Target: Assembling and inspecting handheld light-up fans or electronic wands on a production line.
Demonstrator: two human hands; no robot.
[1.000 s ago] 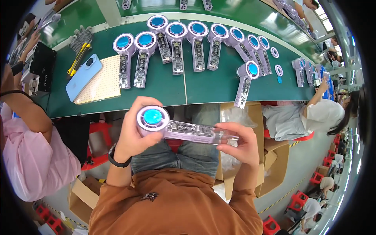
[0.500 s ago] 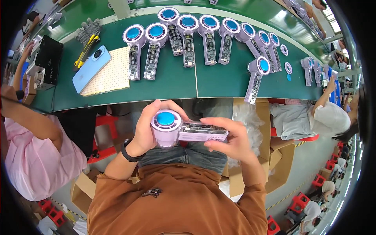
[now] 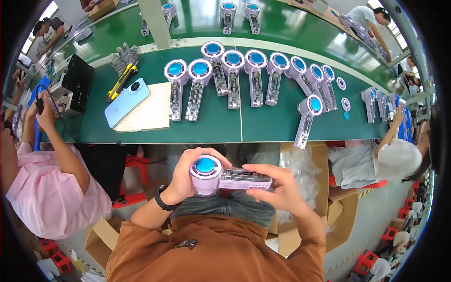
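I hold a handheld fan unit (image 3: 225, 176) over my lap, lying sideways. It has a pale lilac round head with a blue centre and a clear handle with parts showing inside. My left hand (image 3: 188, 176) wraps around the round head. My right hand (image 3: 277, 185) grips the clear handle from the right end. Both hands sit just below the near edge of the green workbench (image 3: 225, 124).
Several similar fan units (image 3: 253, 75) lie in a row on the green bench, one (image 3: 307, 117) nearer the edge. A light blue phone (image 3: 127, 101) rests on a cream mat, a yellow knife (image 3: 120, 82) and grey gloves beside it. A person in pink sits at left; cardboard boxes (image 3: 338, 221) at right.
The fan unit and both hands have stayed over my lap; the round head has turned slightly. The view has shifted so the bench sits lower in the picture.
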